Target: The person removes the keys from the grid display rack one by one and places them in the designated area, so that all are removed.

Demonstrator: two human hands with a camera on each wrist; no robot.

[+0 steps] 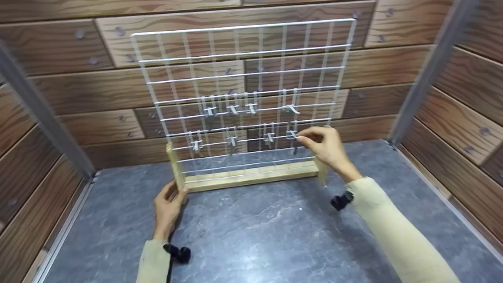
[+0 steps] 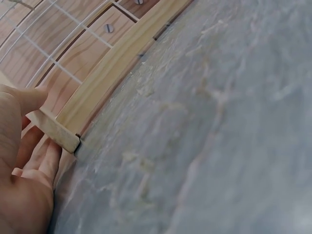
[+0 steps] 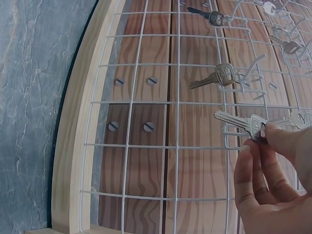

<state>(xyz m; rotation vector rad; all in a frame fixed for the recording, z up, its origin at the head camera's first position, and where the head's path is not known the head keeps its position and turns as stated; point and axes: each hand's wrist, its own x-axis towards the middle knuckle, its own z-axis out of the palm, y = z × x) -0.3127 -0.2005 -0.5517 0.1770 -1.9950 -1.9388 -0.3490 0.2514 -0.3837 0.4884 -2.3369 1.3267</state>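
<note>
A white wire grid (image 1: 243, 51) stands upright in a pale wooden base (image 1: 251, 180). Metal hooks hang on it in two rows, several of them with keys. At the lower right hook (image 1: 292, 134), my right hand (image 1: 326, 147) pinches the bow of a silver key (image 3: 251, 126) between thumb and fingers; its blade points down. Another key (image 3: 214, 79) hangs on the neighbouring hook. Low on the other side, my left hand (image 1: 169, 204) grips the base's left wooden upright (image 2: 56, 130), thumb in front and fingers behind.
A grey marbled tabletop (image 1: 243, 232) lies under the stand. Wood-patterned panels (image 1: 298, 74) rise behind it and on both sides, with grey metal posts (image 1: 416, 74) at the corners. The upper right hook (image 1: 290, 107) shows no key.
</note>
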